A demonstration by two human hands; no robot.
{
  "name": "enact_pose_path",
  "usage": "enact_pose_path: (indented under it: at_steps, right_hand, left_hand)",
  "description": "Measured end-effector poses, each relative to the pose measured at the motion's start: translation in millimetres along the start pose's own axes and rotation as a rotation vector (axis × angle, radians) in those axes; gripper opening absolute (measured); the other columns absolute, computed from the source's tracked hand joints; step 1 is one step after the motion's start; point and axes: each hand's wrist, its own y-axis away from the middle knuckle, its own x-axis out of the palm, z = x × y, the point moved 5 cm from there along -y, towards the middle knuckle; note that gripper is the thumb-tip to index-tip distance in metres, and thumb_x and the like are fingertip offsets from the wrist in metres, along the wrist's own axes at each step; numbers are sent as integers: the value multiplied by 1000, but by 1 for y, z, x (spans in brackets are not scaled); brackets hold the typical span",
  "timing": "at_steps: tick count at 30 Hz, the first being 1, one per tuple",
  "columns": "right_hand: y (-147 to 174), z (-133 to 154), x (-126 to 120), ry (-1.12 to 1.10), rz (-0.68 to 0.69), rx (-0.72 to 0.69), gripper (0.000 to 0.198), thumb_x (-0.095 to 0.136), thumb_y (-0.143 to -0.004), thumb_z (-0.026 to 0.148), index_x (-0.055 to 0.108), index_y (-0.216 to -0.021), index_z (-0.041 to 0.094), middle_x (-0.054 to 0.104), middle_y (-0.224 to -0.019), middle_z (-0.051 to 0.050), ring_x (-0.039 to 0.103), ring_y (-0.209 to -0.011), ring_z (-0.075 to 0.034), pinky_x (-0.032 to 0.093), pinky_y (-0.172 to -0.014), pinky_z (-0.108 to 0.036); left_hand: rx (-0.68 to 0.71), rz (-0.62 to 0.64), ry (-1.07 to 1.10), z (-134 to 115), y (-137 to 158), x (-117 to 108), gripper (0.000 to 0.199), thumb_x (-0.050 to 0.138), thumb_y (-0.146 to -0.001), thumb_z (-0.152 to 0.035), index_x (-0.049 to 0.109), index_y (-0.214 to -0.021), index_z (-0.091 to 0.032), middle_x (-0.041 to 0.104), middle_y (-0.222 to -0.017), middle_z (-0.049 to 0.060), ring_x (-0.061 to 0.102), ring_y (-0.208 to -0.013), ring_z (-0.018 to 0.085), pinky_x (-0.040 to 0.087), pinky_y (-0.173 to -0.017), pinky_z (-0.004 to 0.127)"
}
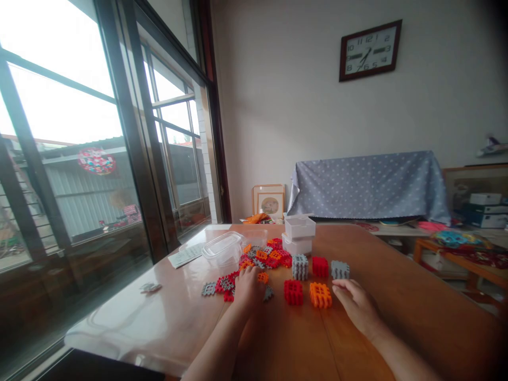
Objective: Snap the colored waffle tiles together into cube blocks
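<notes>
My left hand (249,288) is down among a pile of flat, notched interlocking foam-like pieces (273,256) in red, orange and grey. Its fingers curl downward, and whatever they hold is hidden beneath them. To the right, my right hand (357,302) rests by the table with fingers stretched toward the blocks, holding nothing visible. Closest to it are an orange cube (320,295) and a grey cube (340,270), both built from such pieces. A red cube (293,292), a second red cube (319,266) and a taller grey cube (300,266) stand nearby.
Behind the cubes stand stacked white plastic boxes (298,235). A clear plastic container (222,248) and a printed sheet (186,256) lie left of the pile. A small crumpled item (150,287) sits further left on the wooden table (293,344). Windows line the left side.
</notes>
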Motion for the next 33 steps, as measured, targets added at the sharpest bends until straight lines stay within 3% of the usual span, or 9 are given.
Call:
enact_pose_path:
  at_steps: [4,10,15,19,23,26,30,33]
  right_hand:
    - [1,0,1,23,16,-5,34,56,-88,52,74,-99,24,75,-109,-9,68,-106,-30,53,-93,-40]
    - [1,-2,5,17,58,11,37,55,-91,55,73,-102,25,73,-111,-10,69,-107,-29,54,-94,-41]
    - [1,-3,5,25,37,0,37,56,-91,55,74,-101,24,73,-110,-9,69,-107,-28,54,-94,-41]
    - [1,-6,0,71,-35,-19,35,55,-92,53,72,-105,25,73,-112,-8,69,-108,-28,54,-93,-41]
    - [2,-3,-8,94,-93,-68,34,53,-94,50,70,-112,26,73,-114,-8,69,-108,-27,54,-95,-42]
    - [4,8,-15,84,-138,-106,33,53,-94,48,69,-112,25,74,-113,-8,69,-108,-28,54,-96,-42]
    - [9,36,-20,25,-141,-135,33,55,-94,47,70,-113,25,73,-116,-9,68,-110,-28,55,-95,-40]
    - [18,65,-14,-71,-24,-134,38,56,-95,46,68,-123,25,71,-122,-9,69,-107,-25,57,-91,-37]
  left_hand:
    - [33,77,-177,-2,-8,8,33,62,-76,-15,69,-108,-24,66,-122,13,53,-119,36,31,-100,47]
    - [32,16,-187,3,-7,10,13,58,-87,-26,70,-92,-24,69,-112,12,56,-113,35,27,-102,49]
    - [30,-132,-24,5,-10,-1,19,52,-96,-30,70,-94,-25,70,-103,8,58,-108,29,29,-102,43]
    - [66,-267,286,1,-13,-9,21,49,-98,-32,67,-94,-22,67,-95,6,59,-94,23,39,-86,34]
    - [4,-170,769,-9,-7,-2,25,65,-88,-42,61,-102,-21,60,-78,-1,54,-68,15,41,-66,26]
    - [-61,-56,1143,-24,8,-2,38,79,-76,-38,55,-100,-21,59,-78,-3,55,-68,12,42,-65,25]
    - [-108,141,1240,-43,30,-7,37,82,-74,-34,60,-99,-19,62,-80,-1,53,-67,10,37,-62,23]
    - [-129,234,1222,-51,42,-9,35,82,-75,-34,66,-100,-16,64,-80,0,50,-66,10,36,-63,24]
